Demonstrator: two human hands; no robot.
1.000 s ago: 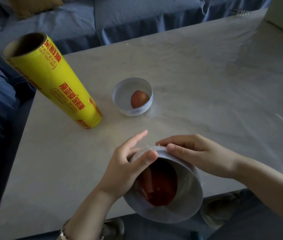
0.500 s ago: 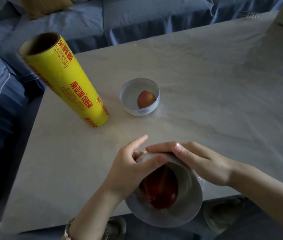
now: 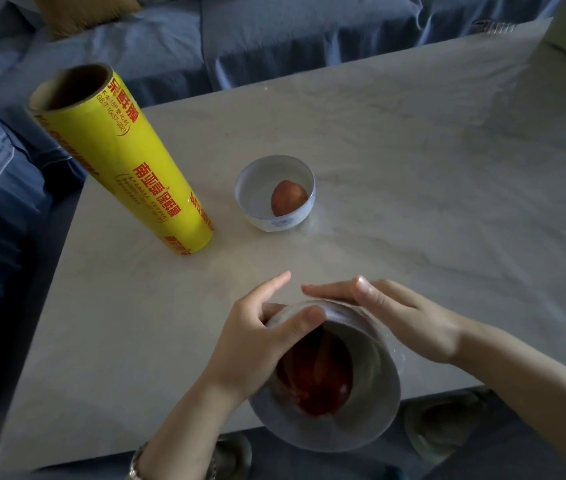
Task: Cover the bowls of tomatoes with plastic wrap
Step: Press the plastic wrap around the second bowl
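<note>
**Near bowl held tilted at the table edge, between both hands**

The near bowl (image 3: 375, 420) is held at the near edge of the table (image 3: 413, 168), tilted so that its opening is turned toward the camera. A large red tomato (image 3: 316, 379) is seen inside it. The bowl is gripped by the left hand (image 3: 257, 344) on its left side: the thumb is bent over the rim and the index finger is stretched out, away from the bowl. The right hand (image 3: 402, 320) is laid flat on the far, right side of the bowl, with the fingers nearly straight along the rim. A thin crinkled film (image 3: 397, 355) can be made out at the bowl's right side; how far the opening is covered cannot be told.

A second bowl (image 3: 257, 192) stands in the middle of the table, uncovered, with a small tomato (image 3: 288, 197) in it. Just beside it, on the left, a yellow roll of plastic wrap (image 3: 129, 164) stands upright. A blue sofa (image 3: 274, 39) is seen behind the table.
</note>
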